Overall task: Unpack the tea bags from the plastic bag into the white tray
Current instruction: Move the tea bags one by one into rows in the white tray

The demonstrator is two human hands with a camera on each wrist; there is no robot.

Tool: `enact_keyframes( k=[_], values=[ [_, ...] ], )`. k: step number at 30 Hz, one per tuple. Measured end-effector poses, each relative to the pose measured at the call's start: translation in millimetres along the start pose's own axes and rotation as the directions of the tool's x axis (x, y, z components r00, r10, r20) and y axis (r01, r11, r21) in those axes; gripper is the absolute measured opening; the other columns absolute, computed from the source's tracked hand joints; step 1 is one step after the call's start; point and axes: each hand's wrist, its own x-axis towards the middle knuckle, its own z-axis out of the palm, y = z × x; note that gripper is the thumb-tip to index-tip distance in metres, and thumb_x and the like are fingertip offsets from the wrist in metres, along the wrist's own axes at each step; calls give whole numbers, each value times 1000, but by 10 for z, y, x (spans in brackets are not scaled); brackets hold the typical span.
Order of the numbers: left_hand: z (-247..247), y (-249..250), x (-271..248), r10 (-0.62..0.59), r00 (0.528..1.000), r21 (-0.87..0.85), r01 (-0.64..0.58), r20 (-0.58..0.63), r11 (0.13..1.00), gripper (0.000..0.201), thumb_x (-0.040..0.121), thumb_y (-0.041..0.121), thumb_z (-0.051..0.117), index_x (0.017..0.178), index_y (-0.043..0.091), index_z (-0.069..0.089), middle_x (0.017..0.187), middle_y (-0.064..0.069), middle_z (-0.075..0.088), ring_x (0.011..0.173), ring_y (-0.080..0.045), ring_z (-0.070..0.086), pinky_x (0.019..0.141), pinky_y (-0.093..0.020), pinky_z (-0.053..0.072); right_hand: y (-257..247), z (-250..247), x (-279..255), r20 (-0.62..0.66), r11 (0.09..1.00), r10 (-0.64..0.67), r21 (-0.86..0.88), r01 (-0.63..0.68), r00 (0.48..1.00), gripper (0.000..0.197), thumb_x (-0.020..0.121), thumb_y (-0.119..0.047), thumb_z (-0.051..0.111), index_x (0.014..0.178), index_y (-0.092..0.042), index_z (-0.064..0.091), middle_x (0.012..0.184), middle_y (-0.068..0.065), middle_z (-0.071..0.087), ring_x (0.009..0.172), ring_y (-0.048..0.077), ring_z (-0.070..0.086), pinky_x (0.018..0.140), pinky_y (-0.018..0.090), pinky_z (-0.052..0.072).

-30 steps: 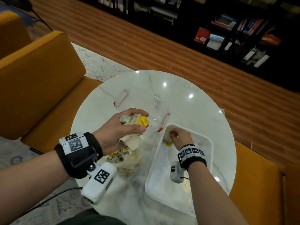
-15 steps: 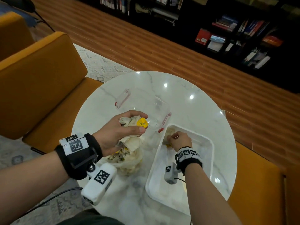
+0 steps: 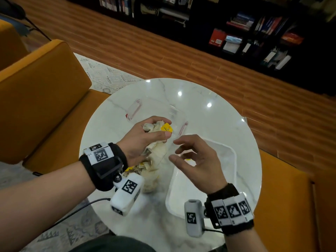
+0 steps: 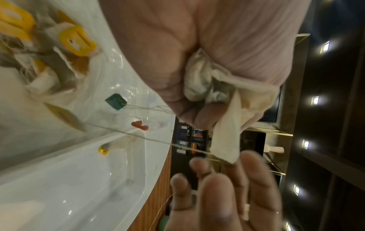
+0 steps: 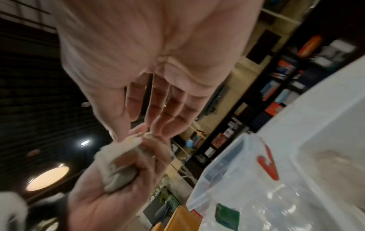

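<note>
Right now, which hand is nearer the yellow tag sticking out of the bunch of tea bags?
Left. The left hand grips the bunch of tea bags, the yellow tag beside its fingertips. The right hand hovers open over the tray, short of the tag.

the round table had a glossy white marble-look top with faint grey veins and bright light spots. the white tray looked like smooth, slightly shiny plastic. the plastic bag was clear, thin and crinkled, with red strips at its mouth. the tea bags were soft, matt, creased off-white paper, with glossy yellow tags. the wrist straps looked like matt black cloth.
</note>
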Motion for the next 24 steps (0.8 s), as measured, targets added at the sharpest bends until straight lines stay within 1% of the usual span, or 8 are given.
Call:
enact_keyframes(
  k=[3,7,10,14,16,20,22,24],
  values=[
    [111,-31,21,-7,999,-29,9,47,1000,34,91,-2,65,124,2,61,87,-10,64,75,-21,65,63,-27,55,-32,5,-60,75,960,-203,-182,213,976,36,79,-8,86,112,-17,74,126,4,54,101,19,64,77,29,58],
    [220,-92,45,-39,995,-46,43,89,998,36,89,-4,65,125,3,61,85,-3,67,70,-18,61,59,-28,54,22,-53,-113,-29,921,-277,-292,256,961,11,84,-9,82,93,-13,78,118,6,54,94,18,62,74,27,57],
    [294,-125,64,-83,989,-26,87,122,996,36,83,2,71,118,11,65,89,-5,66,70,-19,61,55,-26,52,-71,-166,-188,-37,933,-256,-271,237,966,10,86,-2,78,93,-9,75,112,2,62,97,15,66,74,27,58],
    [358,-186,81,-134,984,51,129,120,990,29,87,3,72,113,14,67,82,-8,59,61,-16,58,43,-21,42,-181,-322,-271,-34,946,-184,-276,168,982,14,90,1,73,97,-10,69,109,-5,73,103,14,69,78,19,55],
    [373,-237,81,-145,981,66,137,126,988,26,88,2,72,111,14,68,83,-9,61,64,-19,61,49,-25,47,-225,-375,-316,-48,963,-113,-251,97,992,12,92,-3,72,99,-11,69,103,-8,75,100,11,71,80,18,55],
    [392,-331,92,-107,987,59,101,118,993,28,86,-7,69,110,7,68,92,-13,64,83,-26,62,74,-33,58,-296,-451,-368,-61,976,-57,-216,42,997,15,93,-4,72,97,-18,66,92,-13,73,92,12,72,79,20,55],
    [400,-346,92,-102,987,43,98,120,994,28,86,-9,68,110,6,68,93,-14,63,82,-25,62,74,-31,58,-326,-487,-369,-62,979,-33,-201,20,998,16,92,-4,72,96,-18,66,92,-13,73,90,11,72,79,18,54],
    [396,-329,87,-111,987,29,109,114,994,28,87,-10,67,111,6,67,89,-11,64,76,-22,61,61,-26,56,-349,-541,-363,-58,982,-17,-190,6,998,13,92,-5,72,98,-16,68,93,-12,73,88,10,72,78,17,54]
  ],
)
